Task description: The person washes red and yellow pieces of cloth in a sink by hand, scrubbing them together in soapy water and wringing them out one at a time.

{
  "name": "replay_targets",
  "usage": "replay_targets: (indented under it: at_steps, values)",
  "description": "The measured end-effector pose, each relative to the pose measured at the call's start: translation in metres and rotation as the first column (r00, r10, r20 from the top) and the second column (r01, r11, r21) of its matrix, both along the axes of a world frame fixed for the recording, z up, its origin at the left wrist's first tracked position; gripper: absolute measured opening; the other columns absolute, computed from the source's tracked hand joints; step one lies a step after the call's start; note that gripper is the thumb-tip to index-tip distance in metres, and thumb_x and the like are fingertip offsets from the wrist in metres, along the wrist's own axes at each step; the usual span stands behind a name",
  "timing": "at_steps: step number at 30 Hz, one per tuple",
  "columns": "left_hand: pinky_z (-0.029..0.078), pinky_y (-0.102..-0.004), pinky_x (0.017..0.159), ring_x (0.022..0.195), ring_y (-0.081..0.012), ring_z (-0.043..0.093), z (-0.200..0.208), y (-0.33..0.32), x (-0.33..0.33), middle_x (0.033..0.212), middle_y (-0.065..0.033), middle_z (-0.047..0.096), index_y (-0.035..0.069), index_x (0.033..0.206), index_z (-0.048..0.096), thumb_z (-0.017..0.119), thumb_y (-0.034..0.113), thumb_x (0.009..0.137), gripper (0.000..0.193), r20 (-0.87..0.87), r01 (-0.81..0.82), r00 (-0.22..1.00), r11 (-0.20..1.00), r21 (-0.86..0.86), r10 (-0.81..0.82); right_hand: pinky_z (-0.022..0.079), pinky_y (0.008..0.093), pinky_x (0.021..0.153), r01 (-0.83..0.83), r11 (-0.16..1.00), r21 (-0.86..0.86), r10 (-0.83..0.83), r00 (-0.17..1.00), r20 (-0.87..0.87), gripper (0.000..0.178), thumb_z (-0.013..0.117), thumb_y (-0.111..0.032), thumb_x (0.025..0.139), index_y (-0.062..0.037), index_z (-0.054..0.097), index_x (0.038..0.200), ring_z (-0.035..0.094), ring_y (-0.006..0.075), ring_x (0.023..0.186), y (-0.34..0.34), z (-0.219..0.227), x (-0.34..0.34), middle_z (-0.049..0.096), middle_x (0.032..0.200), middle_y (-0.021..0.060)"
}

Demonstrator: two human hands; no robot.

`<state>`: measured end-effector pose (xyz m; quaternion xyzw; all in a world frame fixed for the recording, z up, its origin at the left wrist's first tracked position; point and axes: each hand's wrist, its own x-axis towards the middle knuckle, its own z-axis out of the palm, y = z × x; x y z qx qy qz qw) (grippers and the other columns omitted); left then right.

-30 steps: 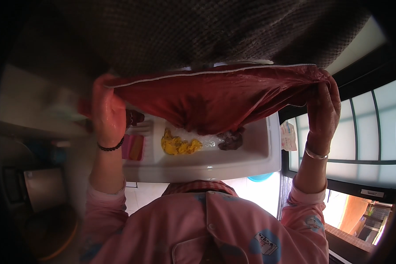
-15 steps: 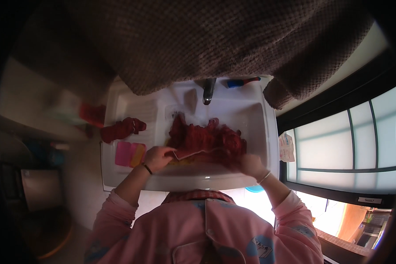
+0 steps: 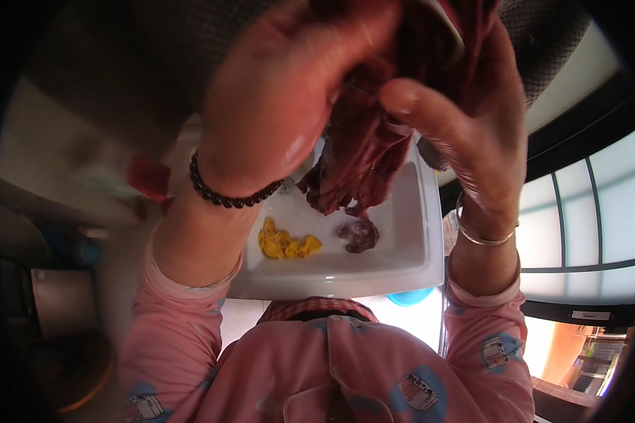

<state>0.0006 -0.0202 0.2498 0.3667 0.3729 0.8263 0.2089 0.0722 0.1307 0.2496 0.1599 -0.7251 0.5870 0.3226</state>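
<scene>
Sink: white rectangular ceramic basin, centre of view, below both raised hands; near rim sits just above the person's chest.
Dark cover: brownish woven fabric across the far top of view, above the basin; what it belongs to cannot be told.
Window: tall frosted panes in dark frames, far right.
Garment: dark red wet cloth, bunched and twisted, held up close to the camera between the two hands; lower end hangs over the basin's far half, not touching the floor of it as far as can be seen.
Left hand: wet, palm closed around the upper left part of the cloth; firm full-hand hold; black bead bracelet on the wrist.
Right hand: fingers curled round the cloth's right side, thumb pressed across it; also gripping; thin silver bangle on the wrist.
Sleeves: pink printed pyjama top, near bottom.
Yellow item: small crumpled yellow cloth lying in the basin, near left.
Dark lump: small purplish-red wad of fabric in the basin, just right of the yellow one, apart from it.
Blue object: rounded pale blue edge under the basin's near rim.
</scene>
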Motion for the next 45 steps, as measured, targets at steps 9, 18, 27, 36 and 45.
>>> replay_targets:
  at_steps: [9, 18, 27, 36, 45]
  values:
    - [0.033, -0.0341, 0.099, 0.12, -0.0229, 0.038, -0.257, -0.044, 0.019, 0.13, -0.0094, 0.039, 0.005, 0.136, 0.03, 0.069, 0.011, 0.074, 0.074, -0.217, -0.145, 0.975, 0.63, -0.763, -0.039, 0.047, 0.0315, 0.071, 0.01, 0.983, 0.182, -0.129, 0.744, 0.656, 0.029, 0.066, -0.009, 0.073, -0.0025, 0.055, 0.099, 0.058, 0.0181, 0.074, 0.007, -0.196, 0.008, 0.063, 0.081, 0.0113]
    - [0.044, -0.0313, 0.088, 0.102, -0.0194, 0.056, -0.37, -0.005, -0.007, 0.111, -0.0089, 0.06, 0.004, 0.12, 0.047, 0.074, 0.02, 0.071, 0.058, 0.085, -0.087, 0.951, 0.52, -0.85, 0.299, 0.045, 0.026, 0.079, -0.277, 0.952, -0.131, 0.3, 0.928, 0.22, 0.031, 0.065, -0.005, 0.075, -0.0004, 0.052, 0.103, 0.053, 0.011, 0.09, -0.027, -0.071, -0.006, 0.058, 0.096, 0.0055]
    - [0.043, -0.0369, 0.089, 0.108, -0.0314, 0.052, -0.405, -0.014, -0.033, 0.114, -0.0148, 0.056, 0.01, 0.123, 0.045, 0.072, 0.023, 0.068, 0.063, -0.355, -0.431, 0.871, 0.179, -0.885, 0.34, 0.048, 0.0275, 0.073, 0.415, 0.903, -0.108, -0.16, 0.56, 0.813, 0.038, 0.063, -0.011, 0.081, -0.0002, 0.051, 0.116, 0.057, 0.0141, 0.083, 0.12, -0.335, 0.034, 0.062, 0.093, 0.0042]
    - [0.019, -0.068, 0.092, 0.129, -0.0331, 0.023, -0.465, 0.034, -0.003, 0.141, -0.0093, 0.026, 0.029, 0.129, 0.044, 0.054, 0.05, 0.08, 0.054, -0.689, -0.797, 0.576, -0.113, -0.594, -0.44, 0.029, 0.0642, 0.094, -0.221, 0.369, 0.903, -0.717, 0.551, 0.428, 0.066, 0.065, -0.04, 0.075, -0.0253, 0.038, 0.133, 0.024, 0.0409, 0.129, 0.036, -0.466, 0.019, 0.021, 0.142, 0.018]
    - [0.035, -0.0442, 0.091, 0.104, -0.0285, 0.05, -0.507, 0.067, -0.067, 0.11, -0.0118, 0.057, 0.011, 0.107, 0.061, 0.055, 0.043, 0.079, 0.043, -0.516, -0.636, 0.718, -0.139, -0.759, -0.467, 0.044, 0.0478, 0.081, -0.244, 0.681, 0.691, -0.622, 0.305, 0.721, 0.042, 0.063, -0.035, 0.073, -0.0086, 0.058, 0.105, 0.056, 0.03, 0.091, 0.079, -0.446, -0.057, 0.059, 0.094, 0.0107]
